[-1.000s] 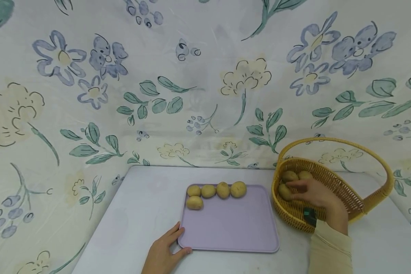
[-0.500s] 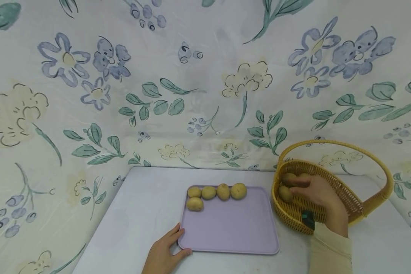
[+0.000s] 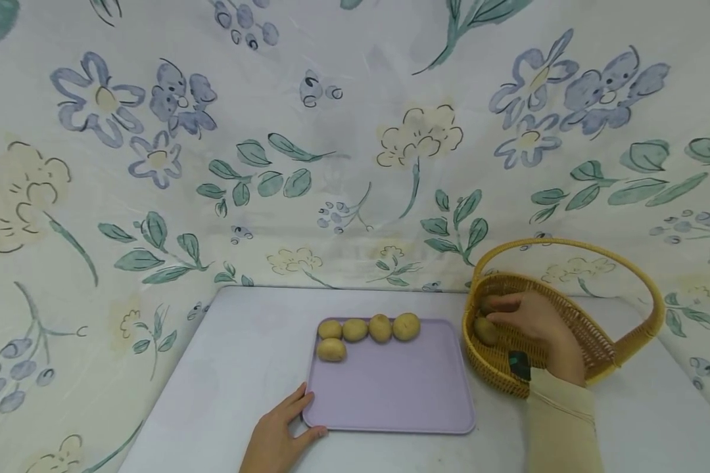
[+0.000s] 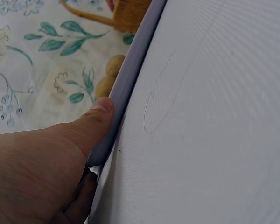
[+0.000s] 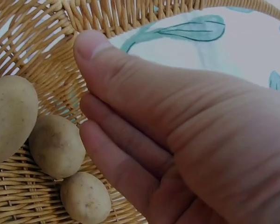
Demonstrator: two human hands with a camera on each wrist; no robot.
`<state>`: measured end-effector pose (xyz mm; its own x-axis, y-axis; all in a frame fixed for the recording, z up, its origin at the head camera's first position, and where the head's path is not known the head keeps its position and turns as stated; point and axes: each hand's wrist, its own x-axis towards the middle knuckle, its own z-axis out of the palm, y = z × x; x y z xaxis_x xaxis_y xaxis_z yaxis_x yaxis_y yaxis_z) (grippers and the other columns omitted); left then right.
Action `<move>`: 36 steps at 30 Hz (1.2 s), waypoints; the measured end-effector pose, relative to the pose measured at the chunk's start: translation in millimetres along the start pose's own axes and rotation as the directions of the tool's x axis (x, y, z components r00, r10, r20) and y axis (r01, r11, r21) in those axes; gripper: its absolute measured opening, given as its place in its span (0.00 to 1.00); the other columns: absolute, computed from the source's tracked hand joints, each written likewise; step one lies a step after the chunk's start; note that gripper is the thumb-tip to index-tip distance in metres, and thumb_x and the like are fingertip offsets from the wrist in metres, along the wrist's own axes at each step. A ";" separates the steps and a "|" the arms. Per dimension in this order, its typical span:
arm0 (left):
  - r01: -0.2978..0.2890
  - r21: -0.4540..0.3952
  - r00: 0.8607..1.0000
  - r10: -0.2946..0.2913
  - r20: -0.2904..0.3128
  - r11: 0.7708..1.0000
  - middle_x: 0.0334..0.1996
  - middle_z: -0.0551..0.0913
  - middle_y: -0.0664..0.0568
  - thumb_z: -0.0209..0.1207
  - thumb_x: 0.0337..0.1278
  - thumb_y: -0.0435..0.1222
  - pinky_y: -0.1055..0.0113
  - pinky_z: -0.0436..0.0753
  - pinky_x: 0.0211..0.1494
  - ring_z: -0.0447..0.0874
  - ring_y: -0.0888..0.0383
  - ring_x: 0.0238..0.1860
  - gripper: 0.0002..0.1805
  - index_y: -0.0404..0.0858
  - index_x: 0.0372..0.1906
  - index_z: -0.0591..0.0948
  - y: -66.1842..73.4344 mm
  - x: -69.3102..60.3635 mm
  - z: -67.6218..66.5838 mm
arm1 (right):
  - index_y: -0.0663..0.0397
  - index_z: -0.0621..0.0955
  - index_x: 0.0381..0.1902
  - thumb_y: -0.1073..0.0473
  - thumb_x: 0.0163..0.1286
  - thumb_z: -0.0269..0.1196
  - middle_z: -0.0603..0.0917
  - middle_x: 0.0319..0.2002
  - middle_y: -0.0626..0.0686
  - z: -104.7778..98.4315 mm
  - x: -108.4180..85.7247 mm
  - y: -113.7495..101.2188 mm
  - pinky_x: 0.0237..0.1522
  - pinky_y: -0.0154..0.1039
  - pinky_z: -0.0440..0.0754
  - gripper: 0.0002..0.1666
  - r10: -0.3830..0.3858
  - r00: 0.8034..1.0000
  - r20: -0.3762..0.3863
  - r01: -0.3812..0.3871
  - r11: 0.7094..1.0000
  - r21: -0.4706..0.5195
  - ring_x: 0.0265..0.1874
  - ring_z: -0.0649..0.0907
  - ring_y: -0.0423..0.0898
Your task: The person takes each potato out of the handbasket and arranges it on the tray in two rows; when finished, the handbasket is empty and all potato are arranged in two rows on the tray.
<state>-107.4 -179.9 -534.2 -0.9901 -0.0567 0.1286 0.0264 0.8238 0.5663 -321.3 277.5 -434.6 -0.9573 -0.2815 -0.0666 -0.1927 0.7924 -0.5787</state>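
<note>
Fingers extended, my left hand (image 3: pixel 277 439) rests at the near left corner of the lilac tray (image 3: pixel 390 407); its thumb (image 4: pixel 95 121) lies against the rim in the left wrist view. Several potatoes (image 3: pixel 406 326) line the tray's back edge, and one more potato (image 3: pixel 331 349) sits in front of the leftmost. Inside the wicker basket (image 3: pixel 591 328), my right hand (image 3: pixel 538 322) reaches over the potatoes at the left end. The right wrist view shows its fingers loosely extended, nothing visibly held, beside three potatoes (image 5: pixel 57 146). The hand partly hides the basket's contents in the head view.
The basket stands right of the tray, its tall handle (image 3: pixel 568 243) arching above it. Behind the white table (image 3: pixel 260 335) hangs a floral cloth (image 3: pixel 355 164). A dark band (image 3: pixel 519 365) is at my right wrist.
Inside the basket my right hand has shifted slightly toward the back, its fingertips nearer the rear potatoes. My left hand stays at the tray corner. The head view has shifted slightly.
</note>
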 end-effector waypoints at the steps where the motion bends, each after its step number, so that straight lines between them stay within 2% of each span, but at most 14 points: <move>1: -0.001 0.004 1.000 0.001 -0.003 1.000 0.67 0.81 0.51 0.73 0.44 0.60 0.49 0.83 0.66 0.81 0.46 0.66 0.40 0.41 0.60 0.84 -0.7 0.0 0.2 | 0.52 0.85 0.59 0.38 0.67 0.69 0.85 0.59 0.61 1.2 0.8 0.6 0.65 0.65 0.77 0.32 0.004 1.000 0.003 -0.004 1.000 0.004 0.65 0.77 0.68; 10: 0.001 0.001 1.000 -0.001 -0.006 1.000 0.67 0.81 0.50 0.74 0.43 0.59 0.49 0.83 0.66 0.81 0.46 0.66 0.39 0.39 0.60 0.84 0.1 0.7 -0.7 | 0.54 0.87 0.56 0.44 0.66 0.71 0.84 0.60 0.63 9.8 4.7 2.0 0.66 0.64 0.77 0.27 0.012 1.000 0.014 -0.012 1.000 0.013 0.64 0.78 0.67; 23: 0.003 -0.020 1.000 -0.003 0.005 1.000 0.67 0.80 0.50 0.73 0.44 0.59 0.49 0.82 0.67 0.81 0.46 0.66 0.40 0.39 0.60 0.84 2.2 1.0 0.3 | 0.54 0.88 0.54 0.45 0.63 0.74 0.87 0.56 0.61 9.2 4.6 2.9 0.64 0.63 0.79 0.27 -0.007 1.000 0.019 0.007 1.000 0.002 0.63 0.79 0.67; 36: 0.008 -0.006 1.000 -0.008 0.006 1.000 0.67 0.81 0.50 0.75 0.43 0.58 0.49 0.83 0.66 0.81 0.46 0.65 0.39 0.40 0.60 0.84 5.0 0.8 -3.6 | 0.55 0.90 0.49 0.48 0.62 0.75 0.84 0.57 0.66 15.2 7.6 4.2 0.61 0.63 0.81 0.22 -0.026 0.999 0.037 0.028 0.999 -0.039 0.59 0.80 0.70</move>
<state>-107.6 -177.9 -528.3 -0.9910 -0.0606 0.1193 0.0188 0.8199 0.5722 -326.2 270.4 -449.9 -0.9432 -0.3221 -0.0814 -0.2274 0.8046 -0.5485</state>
